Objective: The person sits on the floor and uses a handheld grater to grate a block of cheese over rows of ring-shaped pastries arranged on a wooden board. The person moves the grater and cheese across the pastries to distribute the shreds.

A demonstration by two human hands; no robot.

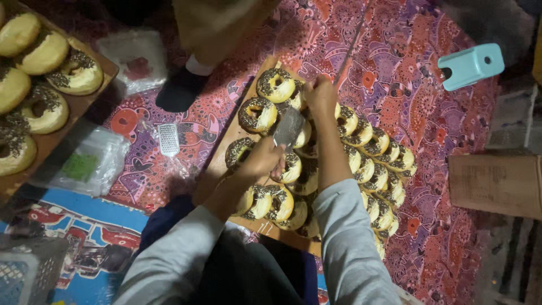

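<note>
Grater (289, 126): a small flat metal grater was held tilted over the middle of the wooden board (224, 151), between the two hands and just above the doughnuts.
Left hand (263, 160): closed around the lower end of the grater, fingers curled together on its handle.
Right hand (319, 95): bunched at the upper end of the grater, fingers drawn together; what they pinched, if anything, could not be told.
Doughnuts (367, 161): pale rings with dark sprinkled topping lay on the board in close, overlapping rows, most of them to the right of the hands.
Nearest doughnut (275, 85): lay flat at the top of the board, just beside the right hand.
Sleeves (349, 237): grey, covering both forearms down to the wrists.
Floor cloth (395, 73): purple and red patterned, spread under the board.
Second grater (168, 139): lay flat on the cloth, left of the board and well apart from the hands.
Second board (84, 104): at the upper left, it carried larger doughnuts (78, 73) of the same kind.
Plastic bags (93, 164): clear, lying on the cloth between the two boards.
Stool (472, 66): small, light blue, tipped on its side at the upper right.
Cardboard box (495, 183): brown, at the right edge.
Crate (28, 271): grey plastic lattice, at the lower left corner.
</note>
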